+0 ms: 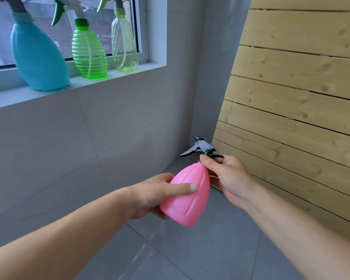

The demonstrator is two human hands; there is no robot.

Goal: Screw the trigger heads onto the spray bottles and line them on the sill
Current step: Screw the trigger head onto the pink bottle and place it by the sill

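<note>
A pink spray bottle [187,196] is held tilted in mid-air, low in the middle of the view. My left hand [160,194] wraps its wide lower body. My right hand [227,175] pinches the collar at the bottle's neck, where a black trigger head [200,147] sits with its nozzle pointing left. Up on the white window sill [117,74] stand three bottles with trigger heads on: a blue bottle [38,59], a ribbed green bottle [89,55] and a clear pale-green bottle [123,45].
A slatted pale wooden panel [295,98] leans along the right side, close to my right hand. Grey tiled wall [89,138] runs below the sill and grey tiled floor [210,249] lies beneath the bottle. To the right of the clear bottle the sill is bare.
</note>
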